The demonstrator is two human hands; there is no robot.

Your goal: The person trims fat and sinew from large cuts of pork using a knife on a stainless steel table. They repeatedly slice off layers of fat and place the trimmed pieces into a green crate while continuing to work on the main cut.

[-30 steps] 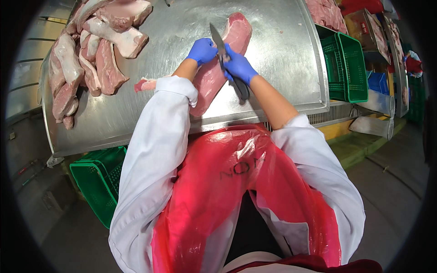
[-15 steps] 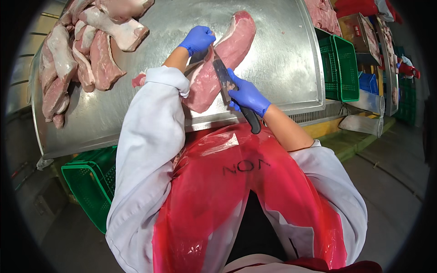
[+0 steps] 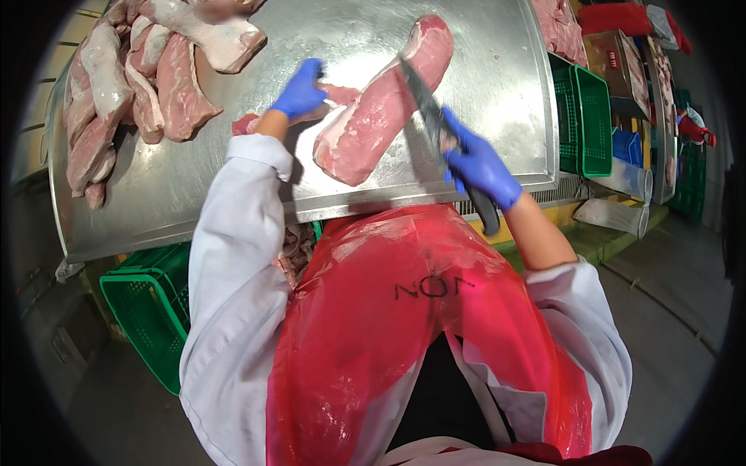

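A long pink piece of pork loin [image 3: 381, 105] lies slantwise on the metal table, its far end tilted right. My left hand [image 3: 299, 89], in a blue glove, is closed at a thin strip of trimmed meat [image 3: 339, 95] left of the loin. The strip's right end lies close to the loin; whether they are still joined I cannot make out. My right hand [image 3: 482, 165], also gloved in blue, grips a knife [image 3: 423, 97] by its black handle. The blade points up and away, its tip over the loin's right part.
Several large pork cuts [image 3: 183, 89] are heaped at the table's far left. The metal table [image 3: 497, 101] has a raised rim. Green crates [image 3: 587, 120] stand right of it, and another green crate [image 3: 144, 311] is below its left front edge. More meat [image 3: 561, 31] lies at far right.
My left hand has moved left and nearer, away from the loin's edge, with the strip beside it. My right hand has drawn the knife rightward, off the loin's middle.
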